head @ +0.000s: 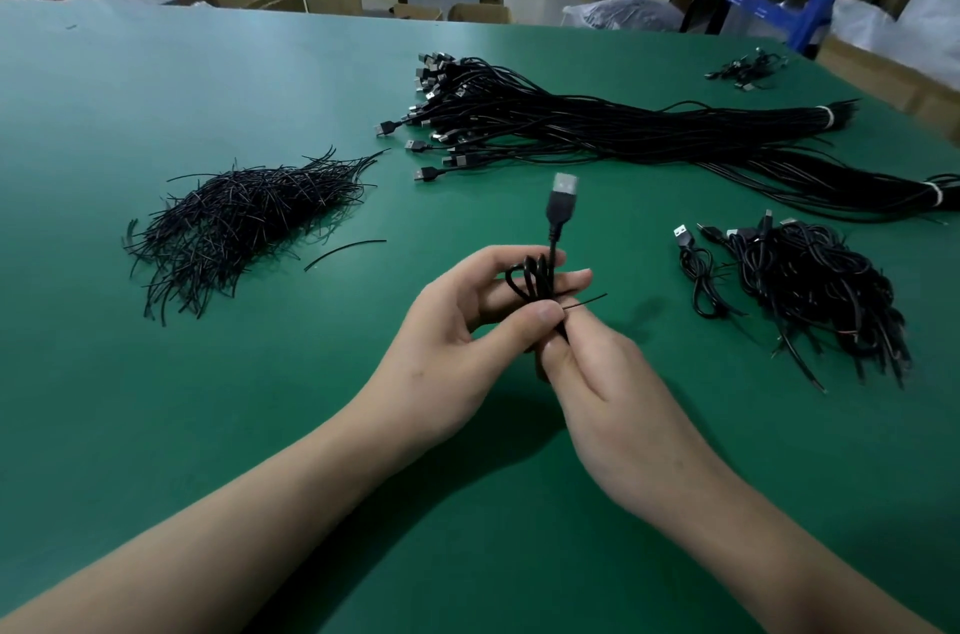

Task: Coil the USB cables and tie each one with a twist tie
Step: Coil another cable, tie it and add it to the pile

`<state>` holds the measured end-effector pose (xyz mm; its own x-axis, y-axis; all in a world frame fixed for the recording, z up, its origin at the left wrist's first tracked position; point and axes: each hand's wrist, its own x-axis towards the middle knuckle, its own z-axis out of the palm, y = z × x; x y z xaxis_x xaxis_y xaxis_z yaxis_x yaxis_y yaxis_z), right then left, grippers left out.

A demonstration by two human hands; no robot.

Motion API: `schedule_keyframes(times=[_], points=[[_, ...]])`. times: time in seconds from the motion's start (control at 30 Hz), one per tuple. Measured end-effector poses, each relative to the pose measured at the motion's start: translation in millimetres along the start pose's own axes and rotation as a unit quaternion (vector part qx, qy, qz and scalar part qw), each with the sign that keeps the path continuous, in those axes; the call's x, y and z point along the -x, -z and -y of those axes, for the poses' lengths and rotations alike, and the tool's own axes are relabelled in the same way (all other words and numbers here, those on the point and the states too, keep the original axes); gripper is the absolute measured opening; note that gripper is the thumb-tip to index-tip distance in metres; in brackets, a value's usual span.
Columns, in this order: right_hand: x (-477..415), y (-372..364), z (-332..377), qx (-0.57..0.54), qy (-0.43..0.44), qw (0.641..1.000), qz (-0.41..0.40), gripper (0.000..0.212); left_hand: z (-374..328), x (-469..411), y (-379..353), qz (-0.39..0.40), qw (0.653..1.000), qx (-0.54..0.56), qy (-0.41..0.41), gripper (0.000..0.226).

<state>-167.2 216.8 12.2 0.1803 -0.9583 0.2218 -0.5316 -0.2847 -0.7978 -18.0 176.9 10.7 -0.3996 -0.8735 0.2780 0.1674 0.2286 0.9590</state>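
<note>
Black coiled cable (535,277) is held above the green surface (260,399), left hand (467,321) fingers curled round it, right hand (613,399) pinching the twist tie (589,300); a loosened left grip would likely let the loops spring open before tying.

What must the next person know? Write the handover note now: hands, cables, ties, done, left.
Left hand grips the coiled black USB cable, plug up. Right hand pinches a thin black twist tie at the coil's waist; one end sticks out, no twist visible yet.
On the green table: loose pile of black twist ties at left, long banded bundle of straight black USB cables at back, heap of coiled black cables at right.
Done: the heap, apparently. Left: tie this coil, then work through the bundle.
</note>
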Motion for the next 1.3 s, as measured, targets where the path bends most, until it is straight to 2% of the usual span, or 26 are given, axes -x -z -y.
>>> schedule_keyframes(times=[0.07, 0.13, 0.33, 0.5, 0.73, 0.87, 0.97, 1.07, 1.17, 1.23, 1.3], points=[[-0.7, -0.4, 1.8, 0.001, 0.021, 1.000, -0.018, 0.031, -1.6, -1.3, -0.4, -0.014, 0.999, 0.035, 0.018, 0.030], [-0.7, -1.3, 1.4, 0.003, 0.033, 0.999, -0.029, 0.028, 0.1, -2.8, 0.3, -0.039, 0.998, 0.042, 0.027, 0.031], [-0.1, -2.9, -3.5, 0.006, 0.024, 0.998, -0.056, 0.018, 6.4, -3.1, 3.5, -0.103, 0.994, -0.030, 0.024, 0.024], [-1.3, -4.2, -3.6, 0.009, 0.019, 0.997, -0.076, 0.021, 8.4, -2.2, 2.5, -0.096, 0.995, -0.025, 0.008, 0.012], [-4.2, -3.2, -0.8, 0.022, 0.002, 0.996, -0.091, 0.030, 9.7, -0.2, -6.4, -0.068, 0.997, 0.023, -0.002, 0.020], [-2.1, -5.5, 2.8, 0.093, -0.005, 0.993, -0.075, 0.018, 9.9, -0.1, -7.7, -0.076, 0.996, 0.037, 0.010, 0.019], [-1.4, -8.3, 5.4, 0.119, 0.006, 0.990, -0.070, 0.017, 10.0, -0.8, -4.4, -0.087, 0.995, 0.045, 0.015, 0.020], [-2.6, -5.6, 3.8, 0.037, 0.002, 0.997, -0.071, 0.018, 7.5, -0.8, -2.1, -0.052, 0.997, 0.055, 0.010, 0.019], [-5.0, -2.5, 0.7, -0.101, -0.022, 0.993, -0.063, 0.021, 4.7, -0.8, -3.1, -0.016, 0.999, 0.047, 0.017, 0.031], [-5.8, -2.8, -0.9, -0.156, -0.039, 0.986, -0.044, 0.021, 5.9, -2.2, -3.1, -0.025, 0.998, 0.040, 0.034, 0.035], [-5.7, -4.7, -0.2, -0.188, -0.054, 0.981, -0.019, 0.024, 7.0, -3.3, -2.0, -0.041, 0.997, 0.046, 0.047, 0.029]])
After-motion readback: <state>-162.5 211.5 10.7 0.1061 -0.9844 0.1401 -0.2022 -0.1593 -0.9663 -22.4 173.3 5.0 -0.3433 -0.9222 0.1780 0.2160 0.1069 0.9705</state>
